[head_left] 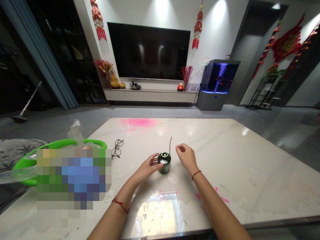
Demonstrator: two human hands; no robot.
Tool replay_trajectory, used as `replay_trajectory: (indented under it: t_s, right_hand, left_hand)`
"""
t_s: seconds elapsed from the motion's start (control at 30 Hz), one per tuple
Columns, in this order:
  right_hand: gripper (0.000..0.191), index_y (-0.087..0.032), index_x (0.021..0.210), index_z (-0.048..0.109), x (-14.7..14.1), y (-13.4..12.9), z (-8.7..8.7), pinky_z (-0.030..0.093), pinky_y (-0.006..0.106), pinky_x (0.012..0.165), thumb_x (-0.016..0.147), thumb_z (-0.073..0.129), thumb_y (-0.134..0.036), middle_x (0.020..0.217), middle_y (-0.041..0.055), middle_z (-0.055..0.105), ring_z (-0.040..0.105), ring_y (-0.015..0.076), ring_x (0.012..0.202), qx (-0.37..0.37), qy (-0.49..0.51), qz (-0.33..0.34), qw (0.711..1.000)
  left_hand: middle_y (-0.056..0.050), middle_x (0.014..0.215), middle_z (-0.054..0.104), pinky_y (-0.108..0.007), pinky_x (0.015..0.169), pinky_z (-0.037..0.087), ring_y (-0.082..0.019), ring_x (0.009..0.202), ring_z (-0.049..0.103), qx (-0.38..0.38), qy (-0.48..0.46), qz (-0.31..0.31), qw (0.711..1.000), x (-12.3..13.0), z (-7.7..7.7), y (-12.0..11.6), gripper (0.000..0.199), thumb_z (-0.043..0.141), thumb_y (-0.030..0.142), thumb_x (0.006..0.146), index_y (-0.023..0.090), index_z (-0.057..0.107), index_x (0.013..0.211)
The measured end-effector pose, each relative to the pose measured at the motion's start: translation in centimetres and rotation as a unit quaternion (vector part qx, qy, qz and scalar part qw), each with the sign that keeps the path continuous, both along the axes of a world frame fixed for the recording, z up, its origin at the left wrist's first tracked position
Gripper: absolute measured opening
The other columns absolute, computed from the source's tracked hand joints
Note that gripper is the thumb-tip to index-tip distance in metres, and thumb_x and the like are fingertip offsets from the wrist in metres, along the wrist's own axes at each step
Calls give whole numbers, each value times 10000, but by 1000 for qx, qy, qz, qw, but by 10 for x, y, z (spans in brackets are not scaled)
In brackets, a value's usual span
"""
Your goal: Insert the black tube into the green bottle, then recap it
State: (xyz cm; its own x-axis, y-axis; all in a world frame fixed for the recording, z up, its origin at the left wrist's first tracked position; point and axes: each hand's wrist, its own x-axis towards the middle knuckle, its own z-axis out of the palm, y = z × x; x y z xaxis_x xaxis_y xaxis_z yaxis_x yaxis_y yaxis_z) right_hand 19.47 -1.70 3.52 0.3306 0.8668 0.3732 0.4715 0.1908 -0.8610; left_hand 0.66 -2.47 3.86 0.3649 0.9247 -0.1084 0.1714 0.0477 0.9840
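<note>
A small dark green glass bottle [164, 166] with a narrow round mouth stands upright on the pale marble-look table [215, 140]. Around its left side and front curl the fingers and thumb of my left hand [150, 165], which steadies it. A thin black stick [170, 146] shows just behind and right of the bottle; whether it lies on the table or leans there I cannot tell. To the right, apart from the bottle, my right hand [186, 155] is closed with fingertips curled together. Whatever it may hold is hidden.
Eyeglasses [117, 149] lie left of the bottle. A green basket [58, 144] with plastic bags stands at the table's left, partly blurred out. Pink stains [140, 122] mark the tabletop. Beyond are a low cabinet [150, 96], a television and a fish tank [218, 80].
</note>
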Motion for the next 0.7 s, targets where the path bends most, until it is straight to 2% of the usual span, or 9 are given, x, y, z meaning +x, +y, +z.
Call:
replay_trajectory:
  t_s: [0.1, 0.2, 0.3, 0.4, 0.5, 0.63, 0.7]
  right_hand:
    - [134, -205, 703, 638, 0, -2, -5, 436, 293, 641, 731, 509, -226, 703, 38, 666, 596, 179, 654, -38, -91, 7, 995]
    - [189, -201, 803, 655, -4, -5, -9, 425, 294, 664, 758, 473, -177, 781, 64, 673, 604, 193, 715, -78, -196, 40, 977]
    - [248, -184, 902, 652, -9, -8, -14, 408, 298, 726, 772, 448, -129, 869, 96, 659, 592, 214, 837, -97, -307, 91, 942]
    - [255, -176, 904, 653, -12, -11, -17, 395, 301, 723, 776, 441, -116, 897, 114, 635, 572, 228, 874, -129, -400, 123, 899]
    - [254, -164, 874, 660, -14, -12, -18, 389, 296, 707, 803, 417, -141, 912, 119, 620, 566, 224, 876, -162, -435, 117, 878]
    - [236, -121, 847, 656, -18, -11, -19, 395, 293, 703, 818, 436, -200, 925, 139, 615, 571, 230, 885, -190, -427, 84, 880]
    - [220, -110, 839, 648, -21, -11, -21, 397, 284, 695, 814, 439, -172, 924, 143, 619, 584, 223, 865, -208, -415, 59, 884]
  left_hand:
    - [-161, 1282, 481, -393, 1000, 347, -245, 1165, 471, -4, -5, 1, 1000, 0, 0, 0, 690, 681, 360, 639, 150, 415, 1240]
    - [-181, 1285, 469, -384, 998, 353, -247, 1162, 472, -5, -11, 0, 1000, 0, -3, 2, 714, 687, 361, 628, 129, 406, 1242]
    - [-178, 1285, 469, -380, 993, 360, -241, 1166, 469, -2, -13, -5, 1000, -1, -7, 4, 711, 686, 357, 631, 132, 399, 1242]
    - [-164, 1274, 484, -402, 992, 358, -242, 1160, 474, 0, -11, -7, 1000, -1, -7, 5, 691, 682, 350, 639, 156, 409, 1243]
    - [-162, 1263, 497, -418, 990, 352, -252, 1151, 481, -2, -15, -2, 1000, -1, -6, 4, 692, 689, 351, 628, 166, 425, 1241]
    - [-172, 1279, 479, -389, 982, 359, -245, 1140, 492, -10, -27, 2, 1000, 0, -5, 3, 682, 694, 346, 621, 159, 441, 1226]
    - [-166, 1262, 497, -384, 979, 361, -242, 1136, 494, -9, -29, 7, 1000, 0, -4, 2, 653, 695, 333, 624, 163, 458, 1208]
